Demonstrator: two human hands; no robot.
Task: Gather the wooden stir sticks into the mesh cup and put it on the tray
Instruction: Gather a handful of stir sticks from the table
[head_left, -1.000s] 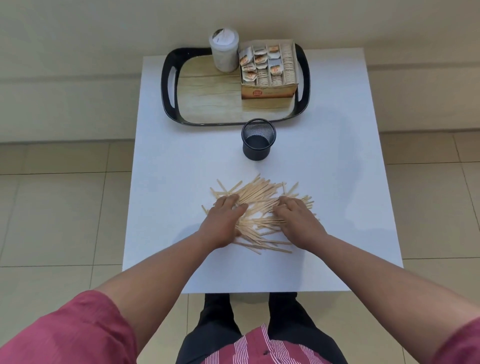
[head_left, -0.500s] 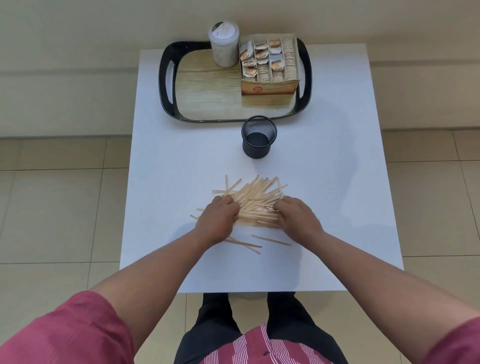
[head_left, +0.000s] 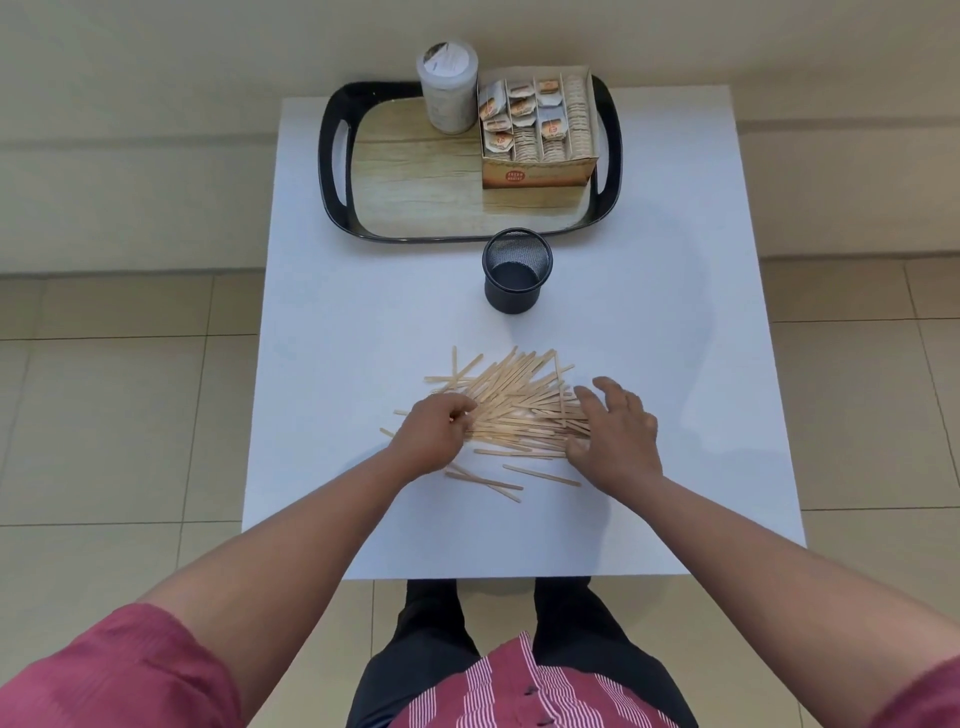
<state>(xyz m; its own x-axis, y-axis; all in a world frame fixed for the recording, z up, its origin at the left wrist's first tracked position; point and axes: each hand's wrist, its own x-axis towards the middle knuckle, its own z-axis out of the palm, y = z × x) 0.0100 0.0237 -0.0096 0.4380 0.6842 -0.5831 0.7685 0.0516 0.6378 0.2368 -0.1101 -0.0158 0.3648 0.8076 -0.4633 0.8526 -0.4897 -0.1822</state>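
A square white desk (head_left: 332, 322) stands on a floor of pale beige tiles (head_left: 114, 415), with a cream wall behind it. At the far edge of the desk sits a black oval tray with a wood-grain base and cut-out handles (head_left: 337, 171). On the tray's far right stands an open tan cardboard box of sachets in rows (head_left: 537, 135), and just to the left of it, touching or nearly so, a white cylindrical plastic jar with a paper label on its lid (head_left: 448, 88). Just in front of the tray's near rim, upright on the desk and not on the tray, is the black round mesh cup (head_left: 516, 278), and nothing shows inside it but its dark bottom. Nearer the person, well apart from the cup, a loose heap of thin pale wooden stir sticks (head_left: 511, 410) lies flat on the desk, most of them fanned out at a slant, with a few strays lying apart at the near edge of the heap. The person's left hand (head_left: 434, 434) rests on the left side of the heap with its fingers curled in over some sticks, apparently pinching them. The right hand (head_left: 615, 434) lies at the right side of the heap with fingers spread and fairly straight, its fingertips touching the sticks and gripping nothing. Both forearms are bare below dark pink sleeves (head_left: 109, 675).
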